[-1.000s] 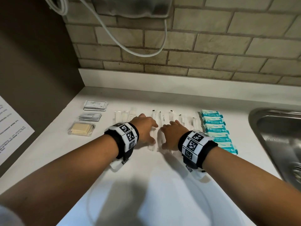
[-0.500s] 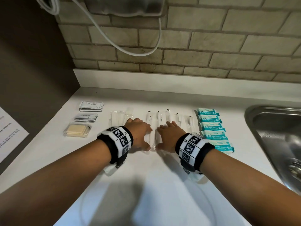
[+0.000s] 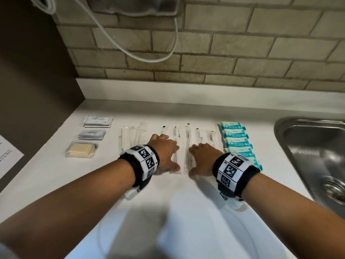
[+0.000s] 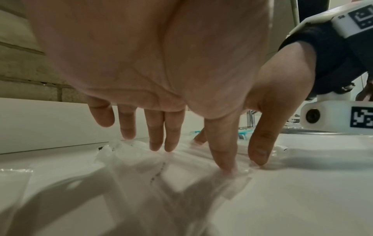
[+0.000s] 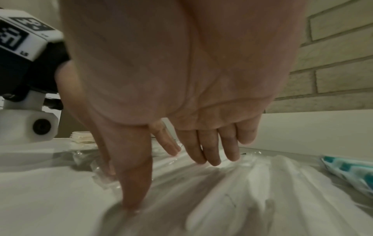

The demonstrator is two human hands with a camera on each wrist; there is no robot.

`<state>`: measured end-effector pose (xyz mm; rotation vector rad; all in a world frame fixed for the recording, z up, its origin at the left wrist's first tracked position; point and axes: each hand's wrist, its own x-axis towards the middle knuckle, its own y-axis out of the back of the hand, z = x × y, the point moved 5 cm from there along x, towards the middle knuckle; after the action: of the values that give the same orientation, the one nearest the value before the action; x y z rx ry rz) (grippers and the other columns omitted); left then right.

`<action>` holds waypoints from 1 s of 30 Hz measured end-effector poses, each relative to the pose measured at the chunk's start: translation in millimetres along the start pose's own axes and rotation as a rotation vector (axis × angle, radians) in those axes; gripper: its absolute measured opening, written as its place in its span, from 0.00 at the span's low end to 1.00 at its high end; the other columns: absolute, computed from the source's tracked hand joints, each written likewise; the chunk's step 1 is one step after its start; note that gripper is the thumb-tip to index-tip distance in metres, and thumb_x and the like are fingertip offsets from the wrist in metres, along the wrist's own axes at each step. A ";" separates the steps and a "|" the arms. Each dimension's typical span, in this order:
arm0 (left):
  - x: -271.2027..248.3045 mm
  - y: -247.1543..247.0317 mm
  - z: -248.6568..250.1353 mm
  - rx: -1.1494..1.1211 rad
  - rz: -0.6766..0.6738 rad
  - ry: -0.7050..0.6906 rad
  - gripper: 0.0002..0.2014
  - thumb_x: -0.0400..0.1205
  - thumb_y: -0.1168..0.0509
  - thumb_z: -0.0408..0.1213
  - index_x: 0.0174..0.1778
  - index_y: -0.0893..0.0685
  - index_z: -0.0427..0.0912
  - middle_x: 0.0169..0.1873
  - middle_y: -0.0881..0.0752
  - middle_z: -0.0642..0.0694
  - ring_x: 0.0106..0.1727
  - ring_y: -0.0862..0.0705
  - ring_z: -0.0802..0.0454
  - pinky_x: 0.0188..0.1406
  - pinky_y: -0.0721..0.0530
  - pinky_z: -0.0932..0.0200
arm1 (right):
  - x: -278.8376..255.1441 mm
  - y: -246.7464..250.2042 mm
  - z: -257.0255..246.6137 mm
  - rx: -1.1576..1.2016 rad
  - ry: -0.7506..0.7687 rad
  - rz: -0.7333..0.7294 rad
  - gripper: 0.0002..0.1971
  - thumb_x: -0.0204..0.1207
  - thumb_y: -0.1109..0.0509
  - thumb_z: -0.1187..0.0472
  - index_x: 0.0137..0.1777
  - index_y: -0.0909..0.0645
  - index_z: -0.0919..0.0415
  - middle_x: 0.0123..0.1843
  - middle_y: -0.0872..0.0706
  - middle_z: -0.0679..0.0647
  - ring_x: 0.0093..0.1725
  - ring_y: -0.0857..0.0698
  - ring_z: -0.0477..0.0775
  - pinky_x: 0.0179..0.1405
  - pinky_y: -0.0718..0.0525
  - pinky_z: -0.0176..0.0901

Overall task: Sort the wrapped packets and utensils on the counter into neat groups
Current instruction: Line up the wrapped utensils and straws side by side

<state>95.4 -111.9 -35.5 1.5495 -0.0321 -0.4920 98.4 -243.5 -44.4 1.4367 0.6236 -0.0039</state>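
A row of clear-wrapped utensils [image 3: 183, 144] lies across the middle of the white counter [image 3: 186, 212]. My left hand [image 3: 164, 152] lies flat on the left part of the row, fingers straight and spread [image 4: 155, 143]. My right hand [image 3: 203, 157] lies flat on the right part, fingertips [image 5: 210, 158] pressing the wrappers [image 5: 232, 183]. A narrow gap with two wrapped utensils shows between the hands. To the left sit more clear-wrapped sticks [image 3: 130, 137]. Teal-and-white packets [image 3: 237, 143] form a column to the right.
At the far left stand a stack of white sachets [image 3: 98, 121], a stack of grey sachets [image 3: 91, 135] and a clear bag with yellow pads [image 3: 81, 149]. A steel sink [image 3: 315, 157] lies at the right. The brick wall with a hanging white cable [image 3: 130, 53] rises behind.
Both hands have slid slightly apart on the wrapped utensils, opening a gap between the two halves of the row. The head view has shifted a little.
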 end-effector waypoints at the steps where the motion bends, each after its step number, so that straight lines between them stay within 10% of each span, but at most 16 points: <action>1: -0.4 -0.1 1.0 0.010 0.002 -0.002 0.39 0.73 0.37 0.65 0.79 0.30 0.51 0.82 0.34 0.52 0.84 0.44 0.46 0.79 0.46 0.45 | 0.8 0.3 1.0 0.011 -0.005 0.000 0.44 0.66 0.25 0.43 0.79 0.35 0.60 0.79 0.29 0.56 0.79 0.34 0.60 0.79 0.33 0.55; 13: 2.0 12.9 14.0 -0.048 0.072 -0.025 0.38 0.73 0.35 0.64 0.79 0.32 0.54 0.82 0.36 0.54 0.84 0.46 0.49 0.78 0.50 0.46 | -5.6 10.7 15.0 0.004 0.025 0.071 0.42 0.71 0.30 0.40 0.80 0.36 0.61 0.79 0.30 0.56 0.80 0.35 0.60 0.82 0.39 0.53; 30: 15.5 1.4 39.6 0.045 0.032 -0.010 0.38 0.72 0.37 0.69 0.76 0.27 0.54 0.83 0.36 0.50 0.84 0.45 0.44 0.77 0.48 0.43 | -11.5 6.3 40.7 0.004 -0.035 0.016 0.32 0.68 0.29 0.41 0.69 0.25 0.57 0.62 0.18 0.55 0.65 0.23 0.60 0.65 0.22 0.52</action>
<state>97.0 -154.4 -37.0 1.5884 -0.0762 -0.4760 107.1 -284.0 -33.7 1.4422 0.5833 -0.0175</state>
